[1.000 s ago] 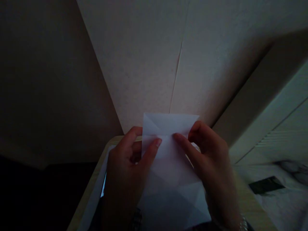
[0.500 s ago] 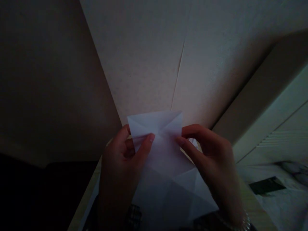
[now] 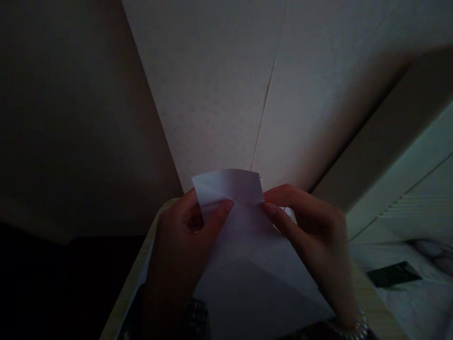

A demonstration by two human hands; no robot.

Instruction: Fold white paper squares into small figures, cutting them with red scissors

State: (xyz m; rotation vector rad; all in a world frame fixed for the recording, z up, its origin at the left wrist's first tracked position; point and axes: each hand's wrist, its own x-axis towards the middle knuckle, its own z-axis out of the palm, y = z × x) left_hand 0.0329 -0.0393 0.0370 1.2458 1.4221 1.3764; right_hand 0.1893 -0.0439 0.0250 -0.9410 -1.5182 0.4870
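Observation:
A white sheet of paper (image 3: 244, 245) with crease lines is held up between my two hands, its narrow upper end bowed slightly. My left hand (image 3: 187, 241) grips the paper's left side, thumb pressed flat on the front near a crease and fingers behind. At the right edge, my right hand (image 3: 307, 231) pinches the paper between thumb and forefinger. The sheet widens downward toward my body, and a faint fold shows in its lower part. The fingers behind the paper are mostly hidden.
Beneath the hands is a light wooden tabletop (image 3: 371, 302). A pale wall (image 3: 219, 94) with a vertical seam rises just beyond it. To the right, a dark flat rectangle (image 3: 394, 274) lies on a whitish cloth (image 3: 417, 302). The scene is dim.
The upper end of the paper now bows, and its right crease shows less. The lower part has spread flatter to the right. Both hands keep their hold, the left shifted slightly right.

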